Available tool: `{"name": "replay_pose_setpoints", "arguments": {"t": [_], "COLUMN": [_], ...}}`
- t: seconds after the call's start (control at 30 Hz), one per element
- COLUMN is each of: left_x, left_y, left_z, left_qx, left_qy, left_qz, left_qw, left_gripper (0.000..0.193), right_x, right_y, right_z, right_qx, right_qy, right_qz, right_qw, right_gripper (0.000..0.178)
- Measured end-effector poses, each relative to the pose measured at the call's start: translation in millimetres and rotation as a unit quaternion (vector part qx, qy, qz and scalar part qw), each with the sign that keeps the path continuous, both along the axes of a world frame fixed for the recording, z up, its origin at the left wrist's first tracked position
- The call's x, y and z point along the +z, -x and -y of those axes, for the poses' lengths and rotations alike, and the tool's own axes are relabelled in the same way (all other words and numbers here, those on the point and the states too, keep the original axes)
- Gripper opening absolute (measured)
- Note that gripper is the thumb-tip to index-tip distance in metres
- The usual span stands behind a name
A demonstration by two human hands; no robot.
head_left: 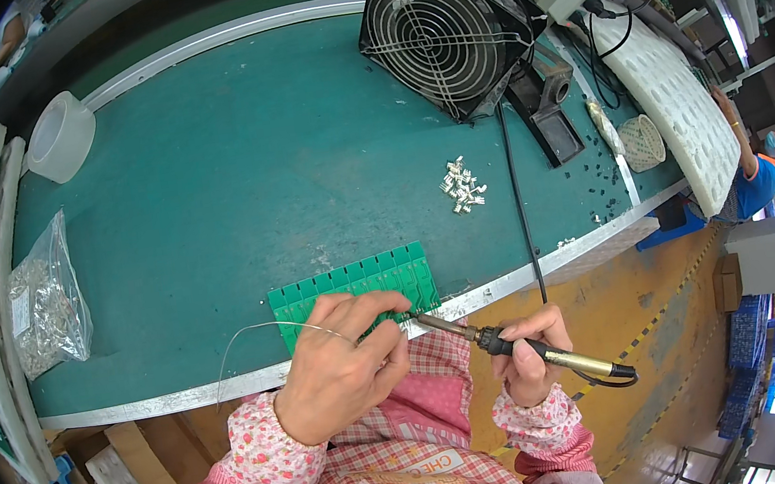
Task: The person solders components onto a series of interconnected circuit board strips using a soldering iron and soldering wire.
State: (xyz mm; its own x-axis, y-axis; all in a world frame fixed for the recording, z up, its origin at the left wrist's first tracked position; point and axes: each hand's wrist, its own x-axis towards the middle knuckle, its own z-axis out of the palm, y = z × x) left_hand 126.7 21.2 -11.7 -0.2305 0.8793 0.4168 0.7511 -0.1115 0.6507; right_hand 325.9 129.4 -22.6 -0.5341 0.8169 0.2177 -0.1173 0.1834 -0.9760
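Observation:
A green circuit board panel [351,281], divided into several narrow strips, lies at the bench's front edge. My left hand [338,368] is over its near side, fingers closed on a thin solder wire [242,339] whose tail curves out to the left. In my right hand [532,357] is a soldering iron [575,361], gripped by its handle. The iron's tip points left and meets the panel's near right part, close to my left fingertips. My left fingers hide the exact contact spot. A small pile of white connectors [462,185] rests beyond the panel, to the right.
A black fan [428,41] with a wire guard stands at the back, beside a black iron stand [547,118]. The iron's cable [518,195] crosses the green mat. Leftward are a clear bag of parts [48,301] and a translucent ring [64,138]. A person [758,173] is at far right.

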Motion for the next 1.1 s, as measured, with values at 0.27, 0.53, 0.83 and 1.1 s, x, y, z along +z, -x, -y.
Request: {"name": "replay_pose_setpoints", "arguments": {"t": [0.27, 0.53, 0.83, 1.1], "left_x": [3, 6, 13, 7], "left_y": [-1, 2, 17, 16], "left_z": [0, 5, 19, 19], "left_qx": [0.006, -0.002, 0.006, 0.007], "left_qy": [0.003, 0.024, 0.023, 0.032], "left_qz": [-0.005, 0.017, -0.049, -0.081], "left_qw": [1.0, 1.0, 0.999, 0.996], "left_gripper": [0.01, 0.01, 0.013, 0.012], "right_x": [0, -5, -2, -1], "right_y": [0, -11, -7, -1], "right_z": [3, 0, 5, 7], "right_qx": [0.006, 0.0, 0.013, 0.025], "right_qy": [0.0, -0.008, 0.007, 0.0], "right_qz": [-0.007, -0.043, -0.06, -0.013], "right_qw": [1.0, 0.999, 0.998, 1.0], "right_gripper": [0.03, 0.024, 0.024, 0.026]}}
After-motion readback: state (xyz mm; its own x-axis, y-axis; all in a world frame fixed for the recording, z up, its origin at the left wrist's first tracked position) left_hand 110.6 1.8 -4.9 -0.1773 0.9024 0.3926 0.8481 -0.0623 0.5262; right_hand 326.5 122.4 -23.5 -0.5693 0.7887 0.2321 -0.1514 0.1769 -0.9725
